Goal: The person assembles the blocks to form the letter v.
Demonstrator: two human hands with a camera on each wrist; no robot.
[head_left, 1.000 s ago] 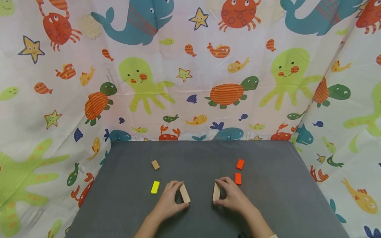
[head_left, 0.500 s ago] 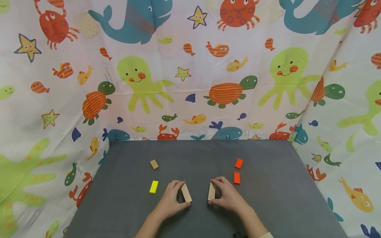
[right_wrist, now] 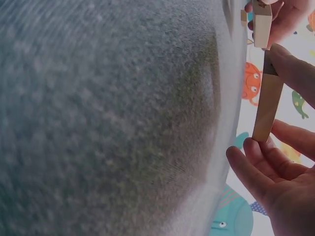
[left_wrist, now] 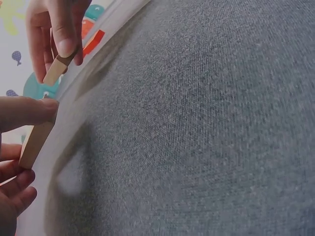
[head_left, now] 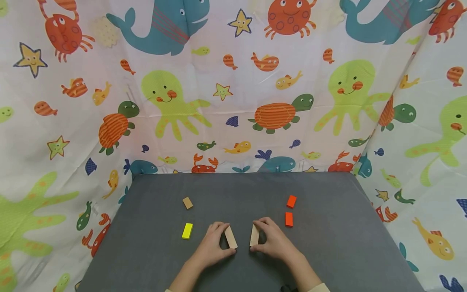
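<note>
Two long plain wooden blocks stand on edge nearest: the left hand (head_left: 211, 248) pinches one plain block (head_left: 231, 237), the right hand (head_left: 274, 242) pinches the other plain block (head_left: 254, 235), a gap between them. Beyond the left fingers lie one yellow block (head_left: 187, 230) and one small plain block (head_left: 187, 202); beyond the right fingers, two orange blocks (head_left: 289, 219).

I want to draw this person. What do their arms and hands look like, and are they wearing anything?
Both hands, left and right, are bare: no gloves, rings or watch show. The forearms are bare too. A pale sleeve edge peeks in at the bottom of the head view.
</note>
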